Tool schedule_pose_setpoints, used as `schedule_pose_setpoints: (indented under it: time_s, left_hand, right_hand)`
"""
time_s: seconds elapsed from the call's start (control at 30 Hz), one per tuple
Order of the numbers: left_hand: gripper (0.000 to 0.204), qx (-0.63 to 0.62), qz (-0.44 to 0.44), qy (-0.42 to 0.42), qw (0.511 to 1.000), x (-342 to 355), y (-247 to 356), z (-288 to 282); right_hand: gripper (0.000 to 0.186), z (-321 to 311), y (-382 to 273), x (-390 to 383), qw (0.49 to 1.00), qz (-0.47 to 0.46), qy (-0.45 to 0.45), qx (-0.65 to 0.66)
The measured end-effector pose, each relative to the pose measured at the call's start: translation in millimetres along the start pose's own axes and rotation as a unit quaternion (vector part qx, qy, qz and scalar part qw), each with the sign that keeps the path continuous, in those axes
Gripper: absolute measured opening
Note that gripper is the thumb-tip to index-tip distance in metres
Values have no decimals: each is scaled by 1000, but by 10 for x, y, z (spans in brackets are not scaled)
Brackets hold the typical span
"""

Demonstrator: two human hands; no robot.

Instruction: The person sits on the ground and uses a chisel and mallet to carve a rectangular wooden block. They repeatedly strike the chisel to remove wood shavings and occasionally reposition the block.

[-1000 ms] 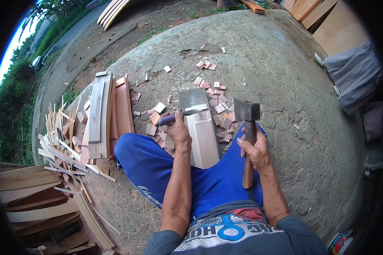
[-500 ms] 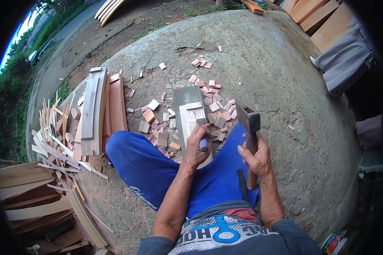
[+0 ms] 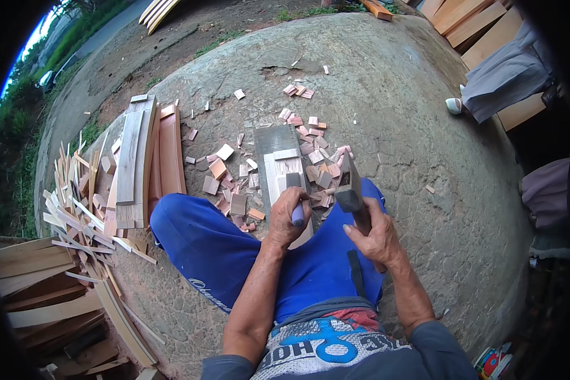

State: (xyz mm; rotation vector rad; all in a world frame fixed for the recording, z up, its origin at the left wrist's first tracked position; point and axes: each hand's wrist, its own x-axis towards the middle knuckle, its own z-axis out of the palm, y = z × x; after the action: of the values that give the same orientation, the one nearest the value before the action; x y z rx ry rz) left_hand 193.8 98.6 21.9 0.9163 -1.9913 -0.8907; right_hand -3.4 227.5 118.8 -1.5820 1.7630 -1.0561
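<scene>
My left hand (image 3: pixel 287 218) is closed around a chisel (image 3: pixel 297 216) with a purple handle. The wide grey blade of the chisel meets a pale wooden strip (image 3: pixel 276 183) between my knees. That strip rests on a dark grey board (image 3: pixel 275 138), and a small wood block (image 3: pixel 286 153) sits across it. In my right hand (image 3: pixel 379 235) is a hatchet (image 3: pixel 349 195), gripped by its wooden handle. Its metal head hangs just right of the chisel, apart from it, with the blunt end toward me.
Small cut wood blocks (image 3: pixel 237 204) lie scattered around the board. Curved planks (image 3: pixel 137 164) are stacked by my left knee, beside a heap of thin offcuts (image 3: pixel 85 209). More boards (image 3: pixel 38 266) fill the lower left. A person in grey clothing (image 3: pixel 510 76) is at the right edge.
The hatchet head has moved left and slightly down, closer to the chisel. My left hand stays nearly in place. At the right edge, the person's leg has shifted and a pale shoe shows.
</scene>
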Motion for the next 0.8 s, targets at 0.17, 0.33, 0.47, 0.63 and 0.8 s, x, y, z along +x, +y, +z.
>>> schedule_pose_setpoints:
  time_s: [0.17, 0.33, 0.47, 0.63, 0.8]
  left_hand:
    - [17, -41, -32, -20, 998, 56, -42, -38]
    - [18, -20, -45, 3, 999, 59, -47, -44]
    - [22, -293, -159, 3, 943, 90, -171, -31]
    - [26, -119, -73, 40, 989, -126, -84, -161]
    - [24, -48, -4, 22, 999, -96, -173, -245]
  right_hand:
    - [59, -31, -171, 72, 953, -196, -77, -219]
    - [38, -38, -537, 150, 878, -421, -42, -223]
    - [25, 119, -229, 495, 878, -265, -153, -369]
    - [27, 144, -346, 197, 902, -253, -134, -323]
    - [38, 173, -330, -45, 914, -258, -155, -273]
